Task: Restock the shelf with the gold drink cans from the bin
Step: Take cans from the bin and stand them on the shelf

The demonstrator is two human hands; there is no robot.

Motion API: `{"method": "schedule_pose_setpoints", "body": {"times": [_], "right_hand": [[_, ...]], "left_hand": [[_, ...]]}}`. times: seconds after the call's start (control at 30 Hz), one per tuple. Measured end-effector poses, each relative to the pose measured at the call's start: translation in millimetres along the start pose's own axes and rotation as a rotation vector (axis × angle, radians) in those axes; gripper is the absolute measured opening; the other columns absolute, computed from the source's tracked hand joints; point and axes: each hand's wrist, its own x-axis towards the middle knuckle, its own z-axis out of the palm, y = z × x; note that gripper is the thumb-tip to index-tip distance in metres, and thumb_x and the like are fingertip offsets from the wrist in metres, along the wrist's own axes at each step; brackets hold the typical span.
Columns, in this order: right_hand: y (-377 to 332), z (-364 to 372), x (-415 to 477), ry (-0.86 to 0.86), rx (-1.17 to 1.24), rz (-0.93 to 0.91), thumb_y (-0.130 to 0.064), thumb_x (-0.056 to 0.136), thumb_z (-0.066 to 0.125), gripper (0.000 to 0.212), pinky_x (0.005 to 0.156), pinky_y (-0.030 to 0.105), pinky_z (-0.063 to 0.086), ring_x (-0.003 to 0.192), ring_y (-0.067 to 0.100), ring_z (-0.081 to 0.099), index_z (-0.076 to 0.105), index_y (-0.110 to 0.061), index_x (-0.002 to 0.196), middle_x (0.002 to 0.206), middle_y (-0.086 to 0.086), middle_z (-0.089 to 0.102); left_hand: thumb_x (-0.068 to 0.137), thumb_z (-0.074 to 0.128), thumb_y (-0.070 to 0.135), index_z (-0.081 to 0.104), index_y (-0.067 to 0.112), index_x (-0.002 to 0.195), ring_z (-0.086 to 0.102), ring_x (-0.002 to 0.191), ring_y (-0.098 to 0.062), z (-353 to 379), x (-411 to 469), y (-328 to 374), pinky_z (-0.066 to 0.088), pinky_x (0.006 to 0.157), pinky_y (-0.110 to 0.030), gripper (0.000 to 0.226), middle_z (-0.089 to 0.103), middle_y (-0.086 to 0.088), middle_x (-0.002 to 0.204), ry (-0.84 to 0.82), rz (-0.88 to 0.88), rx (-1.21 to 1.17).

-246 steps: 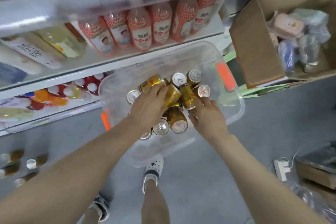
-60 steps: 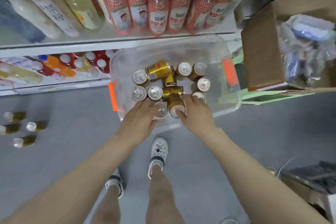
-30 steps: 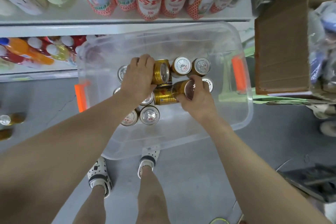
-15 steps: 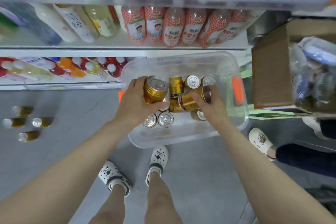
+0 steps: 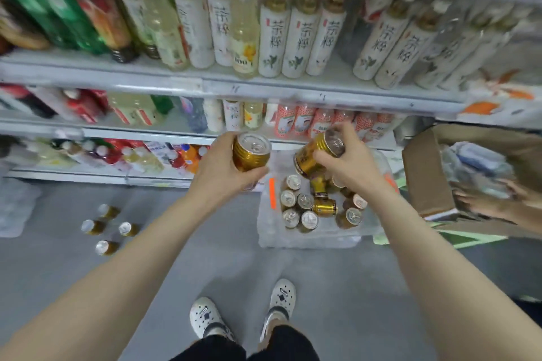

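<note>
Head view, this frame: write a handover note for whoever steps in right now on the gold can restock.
Left hand: holding one gold can, lifted.
Right hand: holding a second can, tilted, above the bin.
Clear bin on the floor holds the remaining cans, some upright, some lying.
Four loose cans stand on the floor to the left.
Done: two cans picked up. Left: shelve both, then empty the bin.

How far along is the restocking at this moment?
Done: no gold cans visible on the shelves. In hand: the left hand and right hand each hold one gold can above the bin. Left: about ten cans in it, plus four cans on the floor.
</note>
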Motion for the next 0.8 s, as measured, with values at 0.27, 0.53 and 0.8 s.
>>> {"method": "schedule_pose_setpoints", "body": {"times": [0.27,0.53,0.8], "right_hand": [[-152.8,-11.2,-18.9,0.056,-0.072,-0.287,-0.047,0.089,0.058,0.048,0.068,0.021,0.041,0.088,0.011,0.058,0.039,-0.034,0.131,0.116,-0.005,0.054],[-275.7,-22.9,-18.3,0.092,-0.132,-0.517,-0.052,0.085,0.063,0.049,0.069,0.016,0.041,0.093,0.008,0.058,0.045,-0.032,0.125,0.110,-0.011,0.055],[-380.2,-24.0,46.5,0.145,-0.217,-0.672,-0.054,0.079,0.068,0.053,0.087,0.033,0.047,0.105,0.017,0.054,0.051,-0.036,0.126,0.119,-0.003,0.055]], "left_hand": [[0.059,0.084,0.051,0.050,0.027,0.115,0.059,0.099,-0.013,-140.1,-19.0,15.1,0.048,0.082,-0.031,0.070,0.061,0.008,0.109,0.159,0.079,0.039],[0.059,0.082,0.054,0.047,0.031,0.110,0.059,0.096,-0.010,-263.7,-18.6,37.0,0.050,0.085,-0.033,0.066,0.060,0.013,0.103,0.336,0.169,0.037],[0.059,0.078,0.062,0.048,0.030,0.113,0.060,0.098,-0.012,-343.1,20.9,48.4,0.051,0.086,-0.037,0.070,0.061,0.013,0.102,0.490,0.191,0.118]]}}
